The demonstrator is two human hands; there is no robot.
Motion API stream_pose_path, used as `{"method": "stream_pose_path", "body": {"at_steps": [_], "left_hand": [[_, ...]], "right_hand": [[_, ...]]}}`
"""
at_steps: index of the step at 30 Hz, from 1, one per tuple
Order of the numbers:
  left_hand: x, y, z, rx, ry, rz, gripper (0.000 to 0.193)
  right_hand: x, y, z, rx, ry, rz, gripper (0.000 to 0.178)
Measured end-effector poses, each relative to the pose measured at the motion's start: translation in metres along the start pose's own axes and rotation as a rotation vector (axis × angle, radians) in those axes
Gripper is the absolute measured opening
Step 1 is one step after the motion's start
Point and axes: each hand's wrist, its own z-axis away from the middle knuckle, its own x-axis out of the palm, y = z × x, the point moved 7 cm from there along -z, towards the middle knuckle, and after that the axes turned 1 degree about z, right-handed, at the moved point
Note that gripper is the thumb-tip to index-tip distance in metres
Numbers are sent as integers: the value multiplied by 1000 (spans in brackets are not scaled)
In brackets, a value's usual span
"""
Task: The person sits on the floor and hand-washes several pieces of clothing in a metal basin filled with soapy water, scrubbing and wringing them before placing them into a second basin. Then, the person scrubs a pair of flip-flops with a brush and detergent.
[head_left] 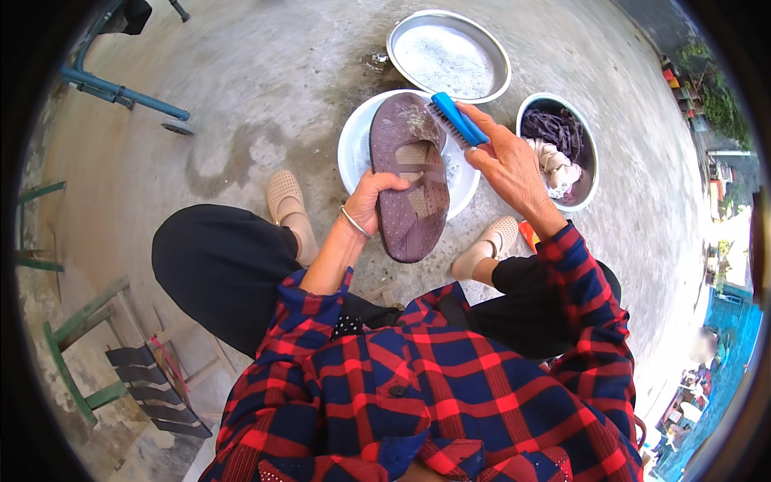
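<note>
A brown slipper (411,229) is held up over a white basin (350,149), its dotted sole side facing me and some suds on its far end. My left hand (371,197) grips it by the left edge, thumb lying across the middle. In my right hand (507,165) is a blue scrubbing brush (458,119), its bristles turned toward the slipper's upper right edge. Whether the bristles touch the slipper I cannot tell. Part of the soapy water in the basin is hidden behind the slipper.
Beyond the basin stands a metal basin (446,60) of foamy water. To the right, another metal basin (593,173) holds dark and pale wet cloths. A red packet (528,234) lies by my right foot. Green-framed chairs (104,394) and a blue wheeled frame (128,95) are at left.
</note>
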Motion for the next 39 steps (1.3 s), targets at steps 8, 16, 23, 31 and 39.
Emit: {"method": "stream_pose_path", "body": {"at_steps": [8, 16, 23, 31, 39], "left_hand": [[19, 1, 8, 15, 50, -79, 55], [8, 2, 9, -4, 56, -90, 53], [4, 0, 10, 35, 70, -27, 52], [7, -11, 7, -57, 1, -9, 54], [9, -12, 5, -41, 12, -32, 56]], "right_hand": [[27, 4, 6, -199, 69, 290, 42], [44, 2, 22, -276, -25, 168, 45], [53, 3, 20, -255, -74, 202, 42], [44, 32, -5, -218, 161, 202, 41], [35, 30, -7, -162, 157, 192, 41]]}}
